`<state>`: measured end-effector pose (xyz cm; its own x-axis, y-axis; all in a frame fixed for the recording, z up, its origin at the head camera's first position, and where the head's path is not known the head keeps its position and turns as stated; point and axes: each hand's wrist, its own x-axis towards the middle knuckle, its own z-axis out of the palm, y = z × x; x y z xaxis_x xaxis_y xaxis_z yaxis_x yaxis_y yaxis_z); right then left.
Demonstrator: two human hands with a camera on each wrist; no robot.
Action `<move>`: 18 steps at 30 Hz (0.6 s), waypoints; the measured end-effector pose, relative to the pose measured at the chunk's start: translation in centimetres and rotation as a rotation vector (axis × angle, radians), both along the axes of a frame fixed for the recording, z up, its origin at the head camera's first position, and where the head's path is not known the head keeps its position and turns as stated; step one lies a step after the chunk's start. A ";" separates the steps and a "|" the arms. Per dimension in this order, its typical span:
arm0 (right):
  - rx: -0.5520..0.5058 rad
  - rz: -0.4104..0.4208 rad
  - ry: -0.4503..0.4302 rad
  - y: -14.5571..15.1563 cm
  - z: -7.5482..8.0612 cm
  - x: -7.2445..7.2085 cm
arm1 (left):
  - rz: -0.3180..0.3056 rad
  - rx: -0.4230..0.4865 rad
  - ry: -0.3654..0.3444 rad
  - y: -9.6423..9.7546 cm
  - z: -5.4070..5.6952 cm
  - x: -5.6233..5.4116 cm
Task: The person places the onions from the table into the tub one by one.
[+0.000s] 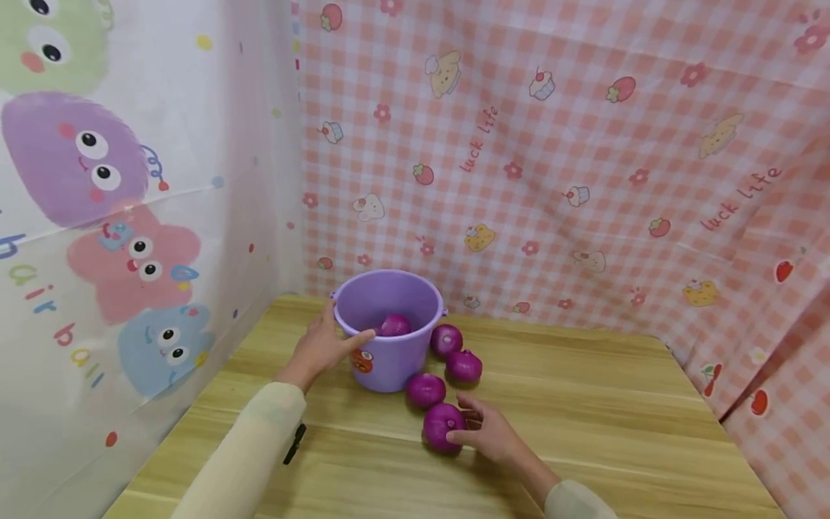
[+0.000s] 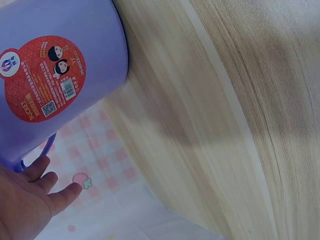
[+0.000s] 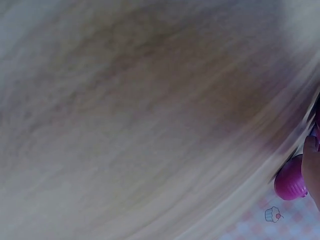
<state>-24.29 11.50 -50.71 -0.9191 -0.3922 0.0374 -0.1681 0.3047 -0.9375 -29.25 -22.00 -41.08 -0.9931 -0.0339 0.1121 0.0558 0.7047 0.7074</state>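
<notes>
A purple bucket (image 1: 395, 360) stands upright on the wooden table, a red onion (image 1: 394, 326) visible inside it. My left hand (image 1: 320, 349) rests on the bucket's left side, its thumb across the front rim. In the left wrist view, its other fingers extend loosely near the bucket handle (image 2: 47, 149). My right hand (image 1: 494, 431) is at the nearest red onion (image 1: 441, 430), the thumb over its front right side and the fingers spread beside it. Whether they press on it is unclear. Another red onion (image 1: 425, 390) sits just behind.
Two more red onions, one (image 1: 447, 340) by the bucket and one (image 1: 464, 367) in front of it, sit to its right. A small black object (image 1: 295, 444) lies near my left sleeve. Patterned curtains (image 1: 558, 158) hang behind the table (image 1: 583, 404) and along both sides.
</notes>
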 end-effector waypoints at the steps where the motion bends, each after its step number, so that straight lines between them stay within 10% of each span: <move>1: -0.003 0.004 0.000 0.0 -0.1 0.0 | 0.005 -0.002 -0.005 0.0 0.0 0.0; 18: 0.001 -0.022 0.010 -0.6 -1.2 0.6 | -0.002 0.006 0.011 0.0 -0.2 -0.2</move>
<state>-23.71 10.87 -51.94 -0.9269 -0.3723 0.0465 -0.1712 0.3093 -0.9354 -29.43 -22.04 -41.31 -0.9920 -0.0323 0.1224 0.0649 0.7004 0.7108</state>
